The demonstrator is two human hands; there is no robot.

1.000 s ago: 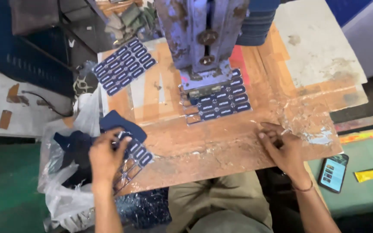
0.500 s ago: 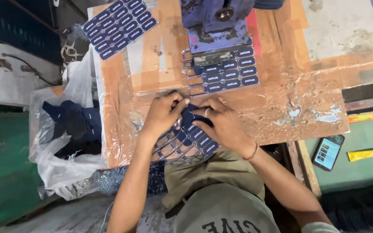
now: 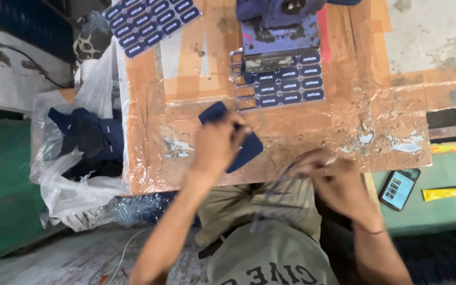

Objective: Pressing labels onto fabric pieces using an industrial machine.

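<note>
While left hand [image 3: 218,143] grips navy sheet [image 3: 246,149], right hand [image 3: 329,174] pinches wire frame [image 3: 281,182]

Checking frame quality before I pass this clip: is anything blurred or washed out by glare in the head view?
Head view: both hands show motion blur, the right hand and the thin dark strip it pulls most of all; the left hand on the dark blue piece is softer-edged. The plastic-covered table shows crinkled glare patches. The label sheet under the press stays sharp.

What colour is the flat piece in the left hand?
Dark navy blue. The flat piece shows best in the head view, held by the left hand.
</note>
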